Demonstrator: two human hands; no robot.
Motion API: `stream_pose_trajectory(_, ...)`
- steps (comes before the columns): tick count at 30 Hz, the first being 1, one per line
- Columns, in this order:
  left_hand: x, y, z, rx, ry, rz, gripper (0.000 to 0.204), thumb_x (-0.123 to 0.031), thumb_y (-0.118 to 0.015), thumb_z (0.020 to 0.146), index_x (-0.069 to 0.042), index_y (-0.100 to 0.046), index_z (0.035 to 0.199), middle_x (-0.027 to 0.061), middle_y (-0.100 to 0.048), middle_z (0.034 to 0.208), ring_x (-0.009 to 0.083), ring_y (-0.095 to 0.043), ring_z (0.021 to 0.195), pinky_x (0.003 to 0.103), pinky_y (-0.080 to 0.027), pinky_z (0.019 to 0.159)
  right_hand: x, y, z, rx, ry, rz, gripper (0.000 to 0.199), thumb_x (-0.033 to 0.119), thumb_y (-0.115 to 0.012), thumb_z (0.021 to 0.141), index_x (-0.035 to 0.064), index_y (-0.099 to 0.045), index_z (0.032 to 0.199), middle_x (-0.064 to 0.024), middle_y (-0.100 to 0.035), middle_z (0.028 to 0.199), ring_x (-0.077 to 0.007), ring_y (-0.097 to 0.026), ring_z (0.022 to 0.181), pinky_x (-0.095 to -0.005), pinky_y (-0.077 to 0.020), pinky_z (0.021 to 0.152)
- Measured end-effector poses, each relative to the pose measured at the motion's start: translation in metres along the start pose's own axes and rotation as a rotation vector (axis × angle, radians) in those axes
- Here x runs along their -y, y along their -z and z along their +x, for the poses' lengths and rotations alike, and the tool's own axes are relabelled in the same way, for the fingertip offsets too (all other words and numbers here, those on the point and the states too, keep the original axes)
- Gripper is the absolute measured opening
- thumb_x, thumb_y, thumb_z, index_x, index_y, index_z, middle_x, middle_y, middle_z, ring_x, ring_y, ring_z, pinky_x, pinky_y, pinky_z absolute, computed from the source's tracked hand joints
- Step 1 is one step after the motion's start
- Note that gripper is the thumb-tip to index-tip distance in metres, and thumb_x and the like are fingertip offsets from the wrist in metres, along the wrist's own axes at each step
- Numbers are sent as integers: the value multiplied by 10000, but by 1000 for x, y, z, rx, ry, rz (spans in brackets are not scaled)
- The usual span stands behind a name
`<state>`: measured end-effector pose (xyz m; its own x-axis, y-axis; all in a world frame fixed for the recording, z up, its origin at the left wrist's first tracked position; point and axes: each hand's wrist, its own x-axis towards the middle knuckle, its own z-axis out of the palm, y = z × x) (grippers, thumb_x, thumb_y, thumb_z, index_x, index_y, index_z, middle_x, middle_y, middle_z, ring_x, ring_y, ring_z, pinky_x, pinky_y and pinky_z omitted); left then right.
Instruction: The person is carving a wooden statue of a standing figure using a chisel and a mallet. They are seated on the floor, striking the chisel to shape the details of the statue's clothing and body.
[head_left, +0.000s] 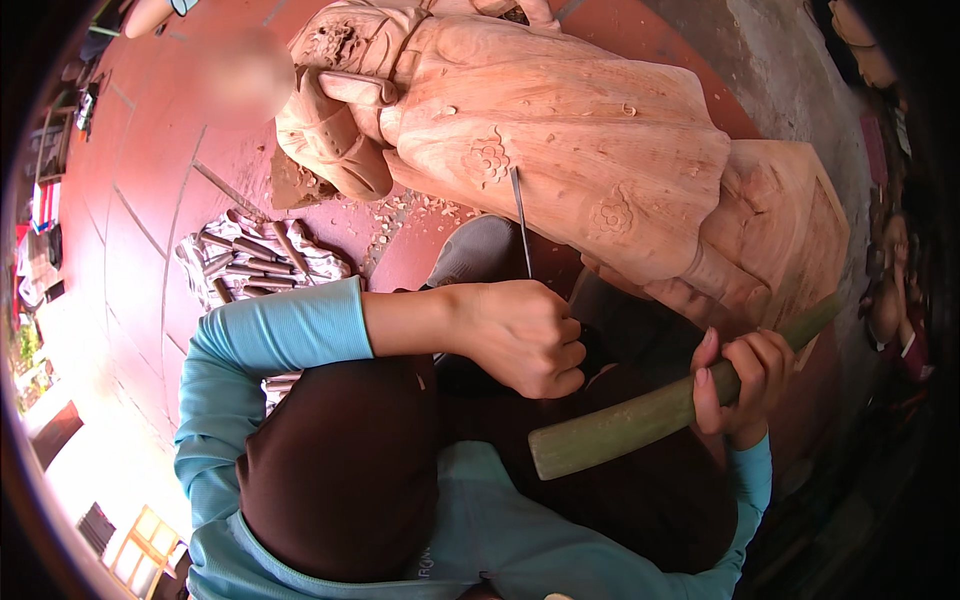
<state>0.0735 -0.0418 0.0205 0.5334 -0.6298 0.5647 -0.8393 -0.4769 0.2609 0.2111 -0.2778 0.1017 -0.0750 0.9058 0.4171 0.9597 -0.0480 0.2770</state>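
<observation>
A large carved wooden figure (560, 95) in a long robe lies in front of me, with flower reliefs on its cloth. My left hand (520, 338) is closed in a fist around a carving chisel (522, 222); its handle is hidden in the fist. The thin metal blade runs up to the robe, its tip at the edge of one flower relief (488, 158). In my right hand (742, 385), fingers are wrapped round a long green mallet bar (620, 435), held slantwise over my thigh, apart from the chisel.
Several chisels (262, 265) lie on a striped cloth (195, 250) on the red floor, left of my foot. Wood chips (405, 220) are scattered beside the figure. The figure's angular base (810, 215) is at the right. Part of another person's arm (148, 15) shows at the top left.
</observation>
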Motion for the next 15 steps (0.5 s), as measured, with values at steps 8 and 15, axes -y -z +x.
stream_pose_trajectory(8,-5,1,-8,-35,-12,2,298,-225,-658,785,-116,-487,567,-33,-437,582,113,-479,523,261,-365,435,14,2,7,-24,37,74,551,-15,-650,744,342,-413,1091,-28,-475,882,-202,-519,748,-389,-472,697)
stream_pose_trajectory(15,-4,2,-11,-93,-32,-43,275,-183,-677,743,-112,-492,551,-37,-423,563,112,-463,492,262,-344,408,20,1,14,-40,44,107,568,-10,-655,751,358,-412,1110,-17,-474,879,-190,-511,744,-381,-464,700)
